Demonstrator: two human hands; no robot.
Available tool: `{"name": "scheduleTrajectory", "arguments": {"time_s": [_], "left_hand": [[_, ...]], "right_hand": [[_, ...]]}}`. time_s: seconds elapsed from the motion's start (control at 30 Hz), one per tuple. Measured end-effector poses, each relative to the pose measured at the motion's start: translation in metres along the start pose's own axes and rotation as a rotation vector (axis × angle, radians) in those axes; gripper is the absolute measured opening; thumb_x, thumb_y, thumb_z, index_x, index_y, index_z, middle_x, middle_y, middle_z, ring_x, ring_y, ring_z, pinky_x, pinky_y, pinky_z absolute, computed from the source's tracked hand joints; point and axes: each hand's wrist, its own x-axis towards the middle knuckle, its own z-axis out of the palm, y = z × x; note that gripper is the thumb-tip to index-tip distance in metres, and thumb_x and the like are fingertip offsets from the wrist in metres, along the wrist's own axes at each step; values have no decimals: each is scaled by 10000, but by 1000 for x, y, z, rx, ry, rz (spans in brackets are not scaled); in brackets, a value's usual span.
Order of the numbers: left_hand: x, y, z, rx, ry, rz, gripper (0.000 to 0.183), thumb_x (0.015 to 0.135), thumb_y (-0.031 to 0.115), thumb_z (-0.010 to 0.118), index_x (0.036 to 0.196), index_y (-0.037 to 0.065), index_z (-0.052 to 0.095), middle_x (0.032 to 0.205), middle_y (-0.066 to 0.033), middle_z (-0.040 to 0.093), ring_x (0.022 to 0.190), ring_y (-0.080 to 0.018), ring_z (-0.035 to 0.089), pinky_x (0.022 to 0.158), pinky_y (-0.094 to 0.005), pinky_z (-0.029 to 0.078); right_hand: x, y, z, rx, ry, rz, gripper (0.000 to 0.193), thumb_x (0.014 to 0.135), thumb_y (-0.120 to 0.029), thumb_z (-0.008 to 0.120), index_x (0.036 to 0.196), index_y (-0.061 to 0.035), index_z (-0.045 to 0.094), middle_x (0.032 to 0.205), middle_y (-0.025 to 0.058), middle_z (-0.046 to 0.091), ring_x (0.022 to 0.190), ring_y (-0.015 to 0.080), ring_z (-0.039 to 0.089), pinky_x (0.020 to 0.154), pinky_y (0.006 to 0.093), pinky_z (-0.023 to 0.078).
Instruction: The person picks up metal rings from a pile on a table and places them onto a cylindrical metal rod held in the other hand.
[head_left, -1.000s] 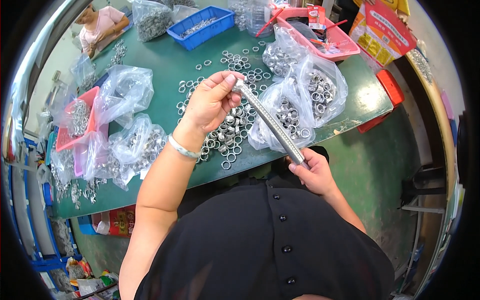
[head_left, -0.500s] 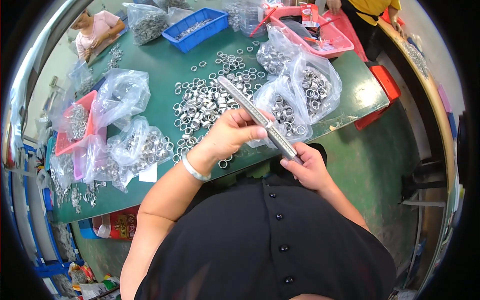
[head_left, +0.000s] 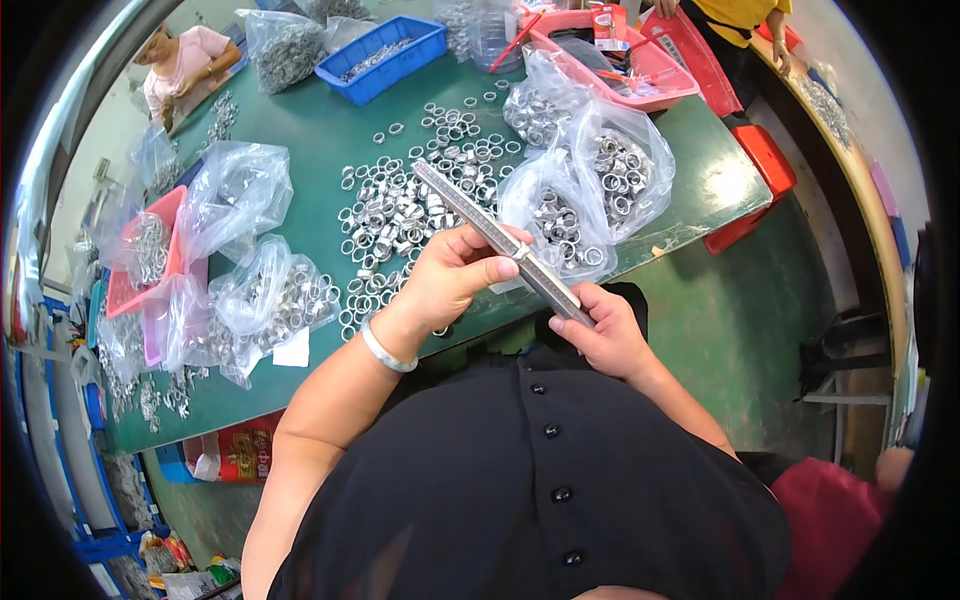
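A long, tapered metal ring mandrel [head_left: 455,197] with marks along its length slants over the near edge of the table, its thin end pointing up and left. My right hand [head_left: 612,330] is closed round its thick lower end. Thumb and fingers of my left hand [head_left: 452,277] pinch a silver ring [head_left: 521,252] that sits around the mandrel's shaft; the fingers partly hide it. Beyond my left hand lies a spread pile of silver rings [head_left: 400,215] on the green table [head_left: 330,150].
Clear plastic bags of rings [head_left: 625,175] lie right of the pile, another bag [head_left: 265,295] left. A pink basket [head_left: 660,90] and blue tray [head_left: 370,85] stand at the back. Two people are across the room; dark red cloth [head_left: 830,520] shows at lower right.
The view has shifted slightly, so the table things sit a little further left. Dark red cloth and part of a person have appeared at lower right. Both hands keep their hold.
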Motion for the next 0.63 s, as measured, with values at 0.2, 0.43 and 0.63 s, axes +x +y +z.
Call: {"name": "scheduleTrajectory", "arguments": {"time_s": [0.2,0.43,0.63], "left_hand": [[19,5,18,-17,24,175,247,827,87,567,1060,10,538,881,-9,566,809,-81,508,738,-235,415],[96,49,-19,-134,185,393,245,875,193,501,1016,-7,499,796,-28,503,693,-106,470,637,-228,400],[169,58,-23,614,216,274,301,821,180,588,1069,20,527,852,-17,555,749,-85,489,647,-221,396]], "right_hand": [[3,-8,-6,36,60,-84,119,762,-64,604,839,-11,530,631,-18,438,559,52,385,500,211,340],[-8,4,-29,-40,149,-110,104,763,-64,600,818,-9,530,627,-15,422,549,53,370,505,210,335],[-10,15,-39,235,207,18,110,784,-95,601,839,-29,531,599,-34,400,554,42,349,514,191,312]]}}
